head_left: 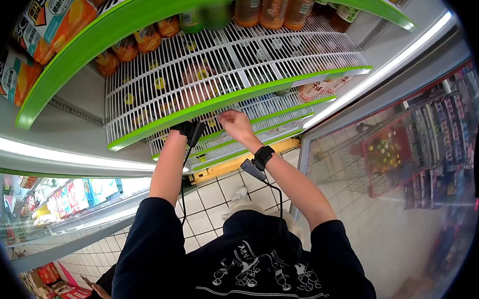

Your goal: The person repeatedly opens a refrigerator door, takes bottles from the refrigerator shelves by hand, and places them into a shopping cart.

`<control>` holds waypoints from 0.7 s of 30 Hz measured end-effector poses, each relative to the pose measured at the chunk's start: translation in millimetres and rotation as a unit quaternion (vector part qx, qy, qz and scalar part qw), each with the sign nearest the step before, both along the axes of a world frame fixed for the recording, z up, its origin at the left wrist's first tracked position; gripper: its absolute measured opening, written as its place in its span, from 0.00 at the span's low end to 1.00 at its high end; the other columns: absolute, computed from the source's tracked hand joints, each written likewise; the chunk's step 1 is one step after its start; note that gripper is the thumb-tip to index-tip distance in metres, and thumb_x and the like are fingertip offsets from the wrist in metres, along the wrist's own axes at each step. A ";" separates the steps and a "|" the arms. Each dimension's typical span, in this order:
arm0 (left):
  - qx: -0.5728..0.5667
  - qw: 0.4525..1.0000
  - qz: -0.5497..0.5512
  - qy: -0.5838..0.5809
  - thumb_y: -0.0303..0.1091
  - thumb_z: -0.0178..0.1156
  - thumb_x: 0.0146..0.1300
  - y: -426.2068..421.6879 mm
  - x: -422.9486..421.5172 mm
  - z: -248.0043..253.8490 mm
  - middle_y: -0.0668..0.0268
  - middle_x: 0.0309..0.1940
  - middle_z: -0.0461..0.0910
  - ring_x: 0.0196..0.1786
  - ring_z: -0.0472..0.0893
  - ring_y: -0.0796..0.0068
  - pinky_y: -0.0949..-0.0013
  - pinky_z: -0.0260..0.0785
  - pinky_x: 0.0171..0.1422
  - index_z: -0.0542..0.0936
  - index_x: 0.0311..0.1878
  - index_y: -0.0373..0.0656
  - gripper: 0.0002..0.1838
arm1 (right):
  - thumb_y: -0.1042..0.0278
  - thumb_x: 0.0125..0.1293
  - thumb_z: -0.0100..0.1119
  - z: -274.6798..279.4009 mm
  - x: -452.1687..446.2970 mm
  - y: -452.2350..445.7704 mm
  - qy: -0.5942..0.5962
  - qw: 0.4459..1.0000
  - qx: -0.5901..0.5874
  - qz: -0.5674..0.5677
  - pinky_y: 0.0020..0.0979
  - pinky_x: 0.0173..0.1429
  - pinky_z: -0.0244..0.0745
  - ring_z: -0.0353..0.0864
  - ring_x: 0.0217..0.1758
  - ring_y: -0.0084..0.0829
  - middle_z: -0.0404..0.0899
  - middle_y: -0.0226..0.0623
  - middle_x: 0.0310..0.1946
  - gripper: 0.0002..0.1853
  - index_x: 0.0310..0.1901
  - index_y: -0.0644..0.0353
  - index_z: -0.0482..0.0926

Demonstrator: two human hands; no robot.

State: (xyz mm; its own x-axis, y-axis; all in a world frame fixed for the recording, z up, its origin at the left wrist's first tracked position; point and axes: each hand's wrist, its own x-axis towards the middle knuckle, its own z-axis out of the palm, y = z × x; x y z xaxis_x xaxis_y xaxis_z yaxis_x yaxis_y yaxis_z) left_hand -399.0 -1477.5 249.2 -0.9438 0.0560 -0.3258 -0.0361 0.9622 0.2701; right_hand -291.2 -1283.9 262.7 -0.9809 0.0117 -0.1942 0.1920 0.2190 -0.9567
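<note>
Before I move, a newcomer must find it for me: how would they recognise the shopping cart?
Find the big glass door right of the green-edged shelves. The shopping cart shows in it, beside racks of goods. What sets it apart is its red frame and heap of yellow-topped items.

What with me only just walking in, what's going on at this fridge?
A person is reaching with both arms beneath a green-edged wire shelf in a store cooler. The right hand is just below its front edge, fingers curled; whether it grips anything I can't tell. The left forearm goes under the shelf, which hides that hand. Bottles stand toward the back, above the shelf.
</note>
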 end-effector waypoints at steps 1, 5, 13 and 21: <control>0.007 1.000 -0.001 0.001 0.54 0.53 0.70 3.0 1.6 0.2 0.59 0.50 0.78 0.52 0.77 0.58 0.56 0.69 0.55 0.75 0.54 0.44 0.23 | 0.69 0.63 0.61 0.3 0.5 -0.4 0.003 1.000 -0.006 -0.003 0.31 0.52 0.78 0.85 0.44 0.31 0.87 0.41 0.40 0.13 0.46 0.69 0.83; 0.026 1.000 -0.003 0.007 0.54 0.53 0.69 9.7 10.8 4.4 0.60 0.46 0.80 0.48 0.79 0.58 0.56 0.71 0.52 0.78 0.51 0.44 0.22 | 0.70 0.63 0.61 0.3 3.1 -1.0 0.008 1.000 -0.026 0.003 0.30 0.50 0.79 0.85 0.43 0.29 0.87 0.41 0.39 0.13 0.45 0.69 0.83; 0.110 0.971 -0.086 0.196 0.48 0.55 0.67 64.3 55.6 66.0 0.59 0.34 0.85 0.36 0.83 0.55 0.53 0.74 0.40 0.82 0.43 0.45 0.17 | 0.73 0.64 0.58 -5.7 11.2 5.4 0.018 0.998 -0.061 -0.011 0.27 0.45 0.78 0.85 0.40 0.27 0.86 0.40 0.39 0.12 0.45 0.71 0.81; 0.231 0.814 -0.129 0.517 0.41 0.62 0.62 56.8 73.8 46.1 0.61 0.25 0.84 0.26 0.82 0.54 0.56 0.74 0.33 0.85 0.38 0.44 0.11 | 0.65 0.70 0.60 -2.7 23.1 27.3 0.007 0.995 -0.095 -0.027 0.29 0.47 0.81 0.85 0.44 0.28 0.85 0.39 0.42 0.15 0.51 0.69 0.79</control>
